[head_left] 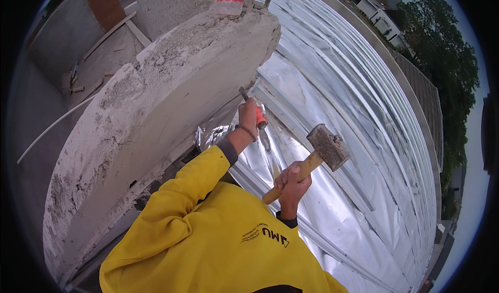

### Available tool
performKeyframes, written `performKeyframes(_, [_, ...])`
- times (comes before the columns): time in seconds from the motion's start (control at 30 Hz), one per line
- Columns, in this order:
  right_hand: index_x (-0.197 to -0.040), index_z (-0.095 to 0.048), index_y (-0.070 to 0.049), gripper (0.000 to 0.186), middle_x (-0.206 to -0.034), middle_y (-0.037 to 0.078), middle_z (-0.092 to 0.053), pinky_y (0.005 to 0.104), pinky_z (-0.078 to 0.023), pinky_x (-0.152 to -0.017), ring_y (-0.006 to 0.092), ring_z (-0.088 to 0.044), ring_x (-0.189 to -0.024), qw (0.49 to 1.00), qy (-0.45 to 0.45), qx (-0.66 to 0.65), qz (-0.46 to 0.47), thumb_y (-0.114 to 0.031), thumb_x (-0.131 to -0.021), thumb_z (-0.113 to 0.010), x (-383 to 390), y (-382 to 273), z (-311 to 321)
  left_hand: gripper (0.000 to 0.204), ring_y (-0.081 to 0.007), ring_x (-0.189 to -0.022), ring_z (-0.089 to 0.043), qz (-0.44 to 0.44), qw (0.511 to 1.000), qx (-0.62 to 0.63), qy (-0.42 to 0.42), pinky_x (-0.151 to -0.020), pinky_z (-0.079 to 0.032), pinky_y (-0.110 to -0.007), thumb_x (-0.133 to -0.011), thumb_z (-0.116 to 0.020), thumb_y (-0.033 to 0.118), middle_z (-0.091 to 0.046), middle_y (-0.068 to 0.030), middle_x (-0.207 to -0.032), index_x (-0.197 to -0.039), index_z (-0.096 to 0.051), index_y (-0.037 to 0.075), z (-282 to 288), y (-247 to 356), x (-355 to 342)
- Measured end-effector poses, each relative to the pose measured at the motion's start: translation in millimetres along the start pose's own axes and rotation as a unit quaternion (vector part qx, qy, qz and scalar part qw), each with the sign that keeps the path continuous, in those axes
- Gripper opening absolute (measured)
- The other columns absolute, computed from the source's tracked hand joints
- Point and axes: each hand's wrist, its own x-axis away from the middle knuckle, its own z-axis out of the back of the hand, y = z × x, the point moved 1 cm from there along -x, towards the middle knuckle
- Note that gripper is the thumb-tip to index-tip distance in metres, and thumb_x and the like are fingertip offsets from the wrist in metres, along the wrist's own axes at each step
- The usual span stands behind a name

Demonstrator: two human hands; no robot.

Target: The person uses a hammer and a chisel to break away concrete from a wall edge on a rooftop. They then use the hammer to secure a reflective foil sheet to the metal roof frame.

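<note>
Your left hand (248, 111) is wrapped tight around the red-handled chisel (253, 108), tip touching the concrete beam (156, 101). Your right hand (292, 185) grips the wooden-handled club hammer (311, 160), head raised over the foil roof sheeting (353, 101).

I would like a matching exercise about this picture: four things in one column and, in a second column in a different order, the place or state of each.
Things:
1. hammer
2. chisel
3. concrete wall
4. silver foil sheeting

Places or states:
A. covers the roof on the right side of the picture
B. held by its wooden handle in the right hand, head raised
C. rough and grey, on the left side of the picture
D. gripped by the left hand, tip toward the wall

Pairs: 1-B, 2-D, 3-C, 4-A
</note>
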Motion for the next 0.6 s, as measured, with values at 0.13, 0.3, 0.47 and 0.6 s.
performKeyframes(0.13, [-0.089, -0.046, -0.004, 0.029, -0.058, 0.000, -0.039, 0.0250, -0.035, -0.039, 0.0083, -0.036, -0.042, 0.997, -0.044, 0.000, 0.065, -0.028, -0.099, -0.060, 14.7, -1.1, -3.3, 0.006, -0.0221, -0.057, -0.055, -0.038, 0.998, -0.029, -0.044, -0.056, -0.056, -0.045, -0.088, -0.049, 0.009, -0.051, -0.0071, -0.078, -0.092, -0.044, 0.008, 20.7, -5.9, 23.3])
performKeyframes(0.3, [-0.087, -0.046, -0.003, 0.027, -0.059, 0.001, -0.044, 0.0264, -0.038, -0.042, 0.0098, -0.040, -0.045, 0.988, -0.055, 0.074, 0.124, -0.024, -0.097, -0.062, 23.0, -2.0, 0.4, 0.022, -0.0246, -0.060, -0.063, -0.061, 0.995, -0.043, -0.067, -0.056, -0.060, -0.041, -0.087, -0.059, 0.010, -0.055, -0.0108, -0.087, -0.100, -0.044, 0.003, 24.1, 15.1, 67.8])
performKeyframes(0.47, [-0.083, -0.045, -0.006, 0.024, -0.058, 0.002, -0.046, 0.0280, -0.042, -0.050, 0.0108, -0.043, -0.049, 0.975, -0.058, 0.065, 0.204, -0.019, -0.097, -0.060, 8.3, -5.5, -8.4, 0.033, -0.0239, -0.055, -0.062, -0.087, 0.995, -0.047, 0.008, -0.043, -0.053, -0.037, -0.086, -0.064, 0.017, -0.055, -0.0107, -0.086, -0.107, -0.042, 0.006, 18.1, 24.7, 78.1])
performKeyframes(0.6, [-0.083, -0.045, -0.008, 0.024, -0.058, 0.001, -0.044, 0.0280, -0.041, -0.052, 0.0104, -0.042, -0.050, 0.975, -0.070, 0.046, 0.207, -0.018, -0.098, -0.060, -2.8, 15.7, -5.7, 0.037, -0.0231, -0.050, -0.060, -0.097, 0.995, -0.003, 0.038, -0.037, -0.049, -0.037, -0.084, -0.065, 0.017, -0.054, -0.0096, -0.083, -0.109, -0.041, 0.008, 11.7, 15.7, 64.3])
